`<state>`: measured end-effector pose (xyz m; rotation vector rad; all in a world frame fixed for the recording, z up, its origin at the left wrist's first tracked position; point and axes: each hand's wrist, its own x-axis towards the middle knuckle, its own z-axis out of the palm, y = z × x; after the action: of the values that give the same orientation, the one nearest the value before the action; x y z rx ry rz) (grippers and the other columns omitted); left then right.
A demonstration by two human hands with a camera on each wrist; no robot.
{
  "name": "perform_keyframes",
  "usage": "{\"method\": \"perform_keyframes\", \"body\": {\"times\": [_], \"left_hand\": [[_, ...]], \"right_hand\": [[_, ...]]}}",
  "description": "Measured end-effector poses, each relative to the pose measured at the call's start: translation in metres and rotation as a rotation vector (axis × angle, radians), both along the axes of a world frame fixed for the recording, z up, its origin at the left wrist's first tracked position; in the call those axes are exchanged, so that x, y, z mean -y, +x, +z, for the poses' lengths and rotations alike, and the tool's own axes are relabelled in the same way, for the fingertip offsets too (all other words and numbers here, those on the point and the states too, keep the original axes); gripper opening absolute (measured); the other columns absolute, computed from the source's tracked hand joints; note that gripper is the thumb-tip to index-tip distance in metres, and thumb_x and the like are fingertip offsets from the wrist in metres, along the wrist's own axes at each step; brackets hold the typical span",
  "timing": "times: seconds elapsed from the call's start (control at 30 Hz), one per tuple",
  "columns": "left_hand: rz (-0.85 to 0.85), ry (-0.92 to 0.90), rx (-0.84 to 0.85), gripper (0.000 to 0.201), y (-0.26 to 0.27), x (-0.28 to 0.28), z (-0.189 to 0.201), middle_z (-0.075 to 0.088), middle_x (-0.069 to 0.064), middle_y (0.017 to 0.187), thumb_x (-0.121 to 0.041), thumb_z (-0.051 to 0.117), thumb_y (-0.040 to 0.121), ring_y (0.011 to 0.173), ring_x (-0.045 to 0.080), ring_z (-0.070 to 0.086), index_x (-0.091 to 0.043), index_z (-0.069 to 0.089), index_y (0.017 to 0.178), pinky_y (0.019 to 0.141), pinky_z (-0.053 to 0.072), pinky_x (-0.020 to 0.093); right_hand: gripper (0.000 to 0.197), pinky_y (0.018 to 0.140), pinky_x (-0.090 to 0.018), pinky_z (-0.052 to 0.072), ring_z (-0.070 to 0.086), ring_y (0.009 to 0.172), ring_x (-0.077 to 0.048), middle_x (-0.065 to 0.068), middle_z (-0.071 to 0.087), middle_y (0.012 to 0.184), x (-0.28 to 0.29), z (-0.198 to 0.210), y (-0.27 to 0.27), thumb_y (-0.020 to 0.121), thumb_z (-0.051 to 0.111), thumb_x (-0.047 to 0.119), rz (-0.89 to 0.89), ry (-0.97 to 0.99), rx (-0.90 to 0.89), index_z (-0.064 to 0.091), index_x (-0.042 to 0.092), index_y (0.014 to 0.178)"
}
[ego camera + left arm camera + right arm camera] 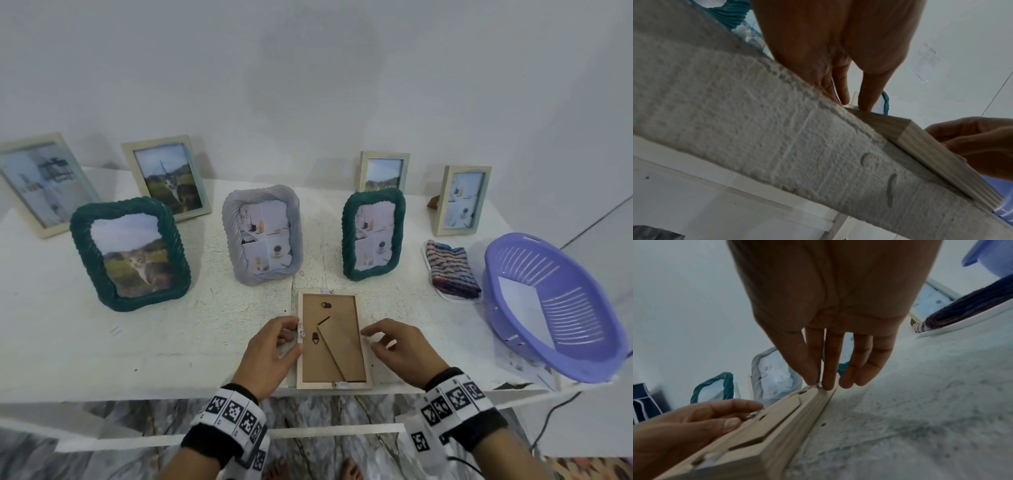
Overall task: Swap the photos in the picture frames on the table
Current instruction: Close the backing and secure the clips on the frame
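The frame (334, 339) lies face down at lower centre, long axis toward the wall; left hand (270, 353) pinches its left clip, right hand (397, 349), fingers loose, touches the right edge.

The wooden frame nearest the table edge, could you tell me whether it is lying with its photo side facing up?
No: the wooden frame lies face down, showing its brown backing board and folded stand.
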<state>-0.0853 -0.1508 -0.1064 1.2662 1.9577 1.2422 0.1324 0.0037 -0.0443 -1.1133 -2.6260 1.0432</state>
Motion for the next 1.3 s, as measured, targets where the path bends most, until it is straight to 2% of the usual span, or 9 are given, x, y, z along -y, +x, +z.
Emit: {"method": "perform_keyframes", "body": {"times": [0.13,0.27,0.47,0.57,0.7,0.87,1.03,1.13,1.3], "left_hand": [[-0.009,0.003,0.003,0.04,0.0,0.0,0.002,0.061,-0.011,0.11,-0.014,0.072,0.085,0.102,-0.002,0.055,-0.024,0.058,0.121,0.085,0.041,0.006],[-0.025,0.014,-0.015,0.04,0.001,0.0,0.004,0.059,-0.009,0.11,-0.013,0.07,0.086,0.103,-0.002,0.053,-0.025,0.059,0.122,0.087,0.04,0.006],[-0.092,-0.026,-0.051,0.04,0.0,-0.001,0.006,0.052,-0.007,0.112,-0.014,0.064,0.091,0.105,-0.003,0.048,-0.028,0.059,0.128,0.09,0.036,0.004],[-0.105,-0.035,-0.073,0.037,0.0,-0.001,0.007,0.05,-0.008,0.112,-0.013,0.062,0.091,0.105,-0.005,0.046,-0.028,0.061,0.126,0.088,0.035,0.002],[-0.11,-0.044,-0.071,0.034,0.001,-0.001,0.009,0.049,-0.01,0.113,-0.013,0.061,0.092,0.106,-0.006,0.046,-0.031,0.064,0.121,0.087,0.034,0.001],[-0.101,-0.034,-0.073,0.038,0.004,-0.002,0.01,0.049,-0.011,0.11,-0.01,0.061,0.09,0.102,-0.002,0.048,-0.041,0.059,0.113,0.086,0.036,0.004],[-0.056,-0.063,-0.075,0.039,0.009,-0.006,0.009,0.047,-0.009,0.103,-0.007,0.058,0.088,0.094,0.0,0.049,-0.04,0.061,0.107,0.083,0.039,0.011],[-0.002,-0.084,-0.084,0.03,0.013,-0.011,0.012,0.045,-0.013,0.099,-0.012,0.06,0.089,0.089,-0.001,0.049,-0.041,0.06,0.1,0.077,0.038,0.012],[0.03,-0.108,-0.085,0.02,0.016,-0.014,0.012,0.046,-0.011,0.1,-0.016,0.06,0.09,0.09,0.001,0.049,-0.033,0.063,0.1,0.078,0.041,0.018]], "right_hand": [[0.023,0.074,-0.017,0.049,0.061,0.081,-0.004,0.016,0.067,0.102,-0.01,0.0,-0.001,0.087,0.065,0.016,0.055,0.016,0.007,0.069,0.027,0.106],[0.023,0.071,-0.007,0.039,0.055,0.08,-0.002,0.019,0.062,0.099,-0.016,0.0,-0.005,0.089,0.063,0.021,0.134,0.078,0.087,0.068,0.027,0.11],[0.013,0.071,-0.017,0.037,0.051,0.081,0.001,0.023,0.062,0.089,-0.017,-0.002,-0.006,0.088,0.065,0.036,0.139,0.121,0.107,0.065,0.032,0.1],[0.017,0.066,-0.017,0.035,0.05,0.081,-0.007,0.016,0.061,0.084,-0.014,-0.003,-0.016,0.086,0.066,0.039,0.127,0.173,0.122,0.061,0.024,0.091],[0.021,0.067,-0.027,0.04,0.051,0.076,-0.015,0.005,0.059,0.078,-0.013,-0.001,-0.028,0.088,0.063,0.035,0.128,0.228,0.146,0.056,0.015,0.084],[0.017,0.067,-0.026,0.047,0.059,0.072,-0.013,0.012,0.06,0.076,-0.017,0.0,-0.019,0.09,0.062,0.034,0.145,0.175,0.084,0.062,0.017,0.088],[0.015,0.069,-0.027,0.049,0.059,0.071,-0.012,0.012,0.06,0.078,-0.017,0.0,-0.017,0.09,0.062,0.031,0.151,0.173,0.066,0.063,0.016,0.09],[0.015,0.07,-0.028,0.049,0.061,0.073,-0.013,0.009,0.064,0.08,-0.019,0.0,-0.018,0.09,0.062,0.031,0.169,0.175,0.073,0.063,0.016,0.09],[0.015,0.072,-0.028,0.05,0.062,0.077,-0.013,0.008,0.067,0.085,-0.023,0.003,-0.019,0.09,0.061,0.033,0.202,0.161,0.119,0.064,0.018,0.093]]}}
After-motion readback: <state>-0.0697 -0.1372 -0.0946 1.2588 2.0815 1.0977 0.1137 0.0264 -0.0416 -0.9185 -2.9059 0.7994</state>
